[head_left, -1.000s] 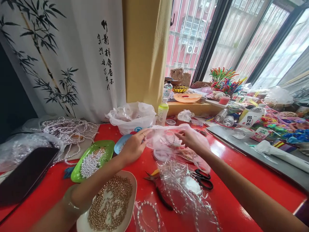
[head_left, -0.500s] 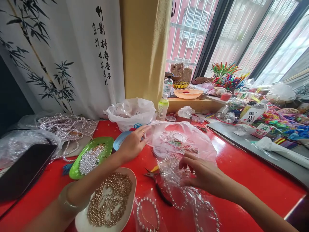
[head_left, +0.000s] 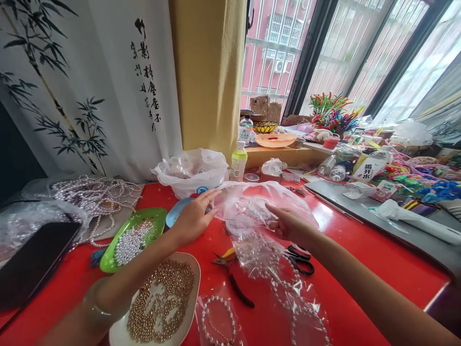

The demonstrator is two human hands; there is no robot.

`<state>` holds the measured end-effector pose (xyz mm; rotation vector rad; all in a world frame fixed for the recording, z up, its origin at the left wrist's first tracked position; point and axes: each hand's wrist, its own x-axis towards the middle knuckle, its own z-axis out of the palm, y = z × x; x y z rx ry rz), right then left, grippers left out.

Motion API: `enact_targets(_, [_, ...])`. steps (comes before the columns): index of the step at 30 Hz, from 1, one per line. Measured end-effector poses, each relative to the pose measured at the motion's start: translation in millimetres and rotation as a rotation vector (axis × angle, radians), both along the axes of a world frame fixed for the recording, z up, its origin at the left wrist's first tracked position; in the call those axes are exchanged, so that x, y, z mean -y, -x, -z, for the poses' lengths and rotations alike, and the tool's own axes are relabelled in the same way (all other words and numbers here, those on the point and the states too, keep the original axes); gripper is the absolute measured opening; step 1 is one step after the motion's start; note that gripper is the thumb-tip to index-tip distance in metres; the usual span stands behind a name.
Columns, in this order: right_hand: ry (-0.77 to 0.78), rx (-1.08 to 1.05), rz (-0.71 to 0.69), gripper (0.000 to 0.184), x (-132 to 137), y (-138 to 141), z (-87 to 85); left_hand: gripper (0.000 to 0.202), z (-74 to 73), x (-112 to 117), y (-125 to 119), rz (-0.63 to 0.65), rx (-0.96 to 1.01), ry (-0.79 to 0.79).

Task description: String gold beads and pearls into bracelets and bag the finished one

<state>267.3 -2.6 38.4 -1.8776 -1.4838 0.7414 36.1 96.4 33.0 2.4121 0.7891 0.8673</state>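
My left hand [head_left: 196, 214], with a ring on one finger, pinches the left edge of a thin clear plastic bag [head_left: 302, 204]. Inside that bag, beaded pieces in clear packets show through. My right hand [head_left: 290, 223] is at the bag's near side, fingers curled; what they hold, if anything, is hidden. Just below lie packaged silvery bead strings [head_left: 259, 257], and another packaged bead string [head_left: 308, 307] is nearer me. A separate bead bracelet in a clear packet [head_left: 219, 317] rests at the front. Pliers [head_left: 234, 278] lie left of the packets, black-handled scissors [head_left: 302, 260] to their right.
A white tray [head_left: 196, 274] of gold beads and a green tray [head_left: 161, 217] of white beads stand left, beside a blue dish [head_left: 173, 211]. Behind are a white bag [head_left: 194, 180] and bottle [head_left: 238, 161]. A black phone-like slab [head_left: 34, 269] lies far left.
My right hand has moved up and away from me, from above the packaged bead strings to the bag, and its fingers have curled. The scissors have come into view. My left hand stays on the bag.
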Motion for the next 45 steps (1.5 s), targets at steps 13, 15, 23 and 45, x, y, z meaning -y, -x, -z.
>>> enact_targets(13, [-0.28, 0.898, 0.023, 0.028, 108, -2, 1.4, 0.044, -5.6, 2, 1, -0.004, 0.002, 0.014])
enact_targets(15, [-0.182, 0.861, -0.092, 0.03, 124, -3, 11.0, 0.043, -6.4, 3, 1, -0.001, 0.001, 0.016])
enact_targets(23, [0.138, 0.651, -0.092, 0.03, 136, -3, 42.0, 0.045, -4.1, 2, 0, -0.004, -0.032, 0.029])
enact_targets(45, [-0.091, -0.24, 0.12, 0.031, 12, -16, 1.4, 0.048, -5.3, 3, 0, 0.014, -0.045, 0.0])
